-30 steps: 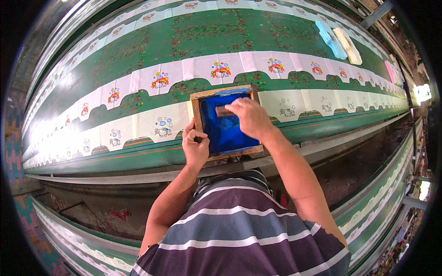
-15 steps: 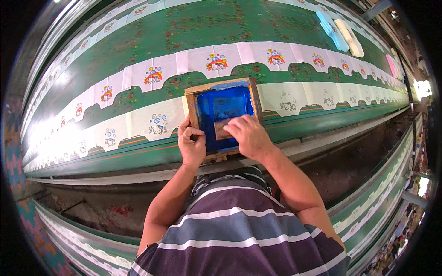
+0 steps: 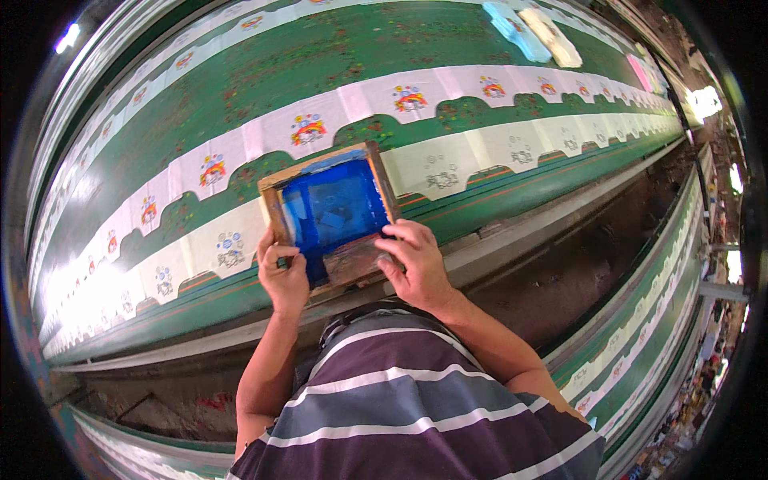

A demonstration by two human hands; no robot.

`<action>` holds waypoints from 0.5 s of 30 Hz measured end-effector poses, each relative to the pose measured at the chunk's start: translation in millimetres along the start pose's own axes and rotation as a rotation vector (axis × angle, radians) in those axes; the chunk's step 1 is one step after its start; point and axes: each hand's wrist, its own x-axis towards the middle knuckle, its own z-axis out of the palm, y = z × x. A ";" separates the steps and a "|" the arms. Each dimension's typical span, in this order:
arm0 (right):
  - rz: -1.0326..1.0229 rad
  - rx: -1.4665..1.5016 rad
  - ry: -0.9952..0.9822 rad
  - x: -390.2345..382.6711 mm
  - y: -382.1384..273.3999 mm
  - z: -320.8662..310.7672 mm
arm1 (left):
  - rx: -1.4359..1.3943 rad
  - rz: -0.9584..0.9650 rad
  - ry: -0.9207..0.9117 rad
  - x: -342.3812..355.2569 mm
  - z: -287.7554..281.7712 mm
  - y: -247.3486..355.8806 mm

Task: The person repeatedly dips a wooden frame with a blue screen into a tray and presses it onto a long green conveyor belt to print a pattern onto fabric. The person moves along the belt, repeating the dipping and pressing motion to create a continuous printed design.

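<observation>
A wooden-framed printing screen (image 3: 313,162) with blue ink (image 3: 332,208) lies tilted on the row of cream fabric pieces (image 3: 440,172) along the near edge of the green table. My left hand (image 3: 283,279) grips the frame's lower left side, fingers curled. My right hand (image 3: 416,264) has its fingers on the frame's lower right corner, beside a brownish squeegee (image 3: 348,260) that rests inside along the near end. The cream pieces left of the screen carry dark outlines with blue motifs; those to the right show outlines only.
Behind runs a row of pink fabric pieces (image 3: 264,144) with colourful prints on the paint-speckled table (image 3: 280,72). Folded blue cloth (image 3: 516,32) and cream cloth (image 3: 550,36) lie at the upper right. A metal rail (image 3: 496,240) edges the table; another printing table (image 3: 632,336) runs lower right.
My right hand has drawn the squeegee to the screen's near end and moved onto the frame's right corner. The view has swung, so the screen appears further left and more tilted.
</observation>
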 end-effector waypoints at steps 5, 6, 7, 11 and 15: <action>0.400 0.366 0.165 -27.0 48.8 -34.7 | -0.069 0.060 -0.007 -7.5 42.8 31.5; 0.444 0.434 0.179 -32.3 59.1 -45.1 | -0.083 0.050 -0.013 -10.2 57.8 38.7; 0.399 0.370 0.165 -36.4 70.6 -57.8 | -0.087 0.044 -0.016 -13.3 74.4 46.0; 0.337 0.297 0.159 -46.8 115.9 -105.8 | -0.096 0.042 -0.026 -22.8 142.0 72.6; 0.340 0.281 0.125 -57.5 152.6 -147.0 | -0.154 -0.049 -0.035 -31.2 192.4 90.5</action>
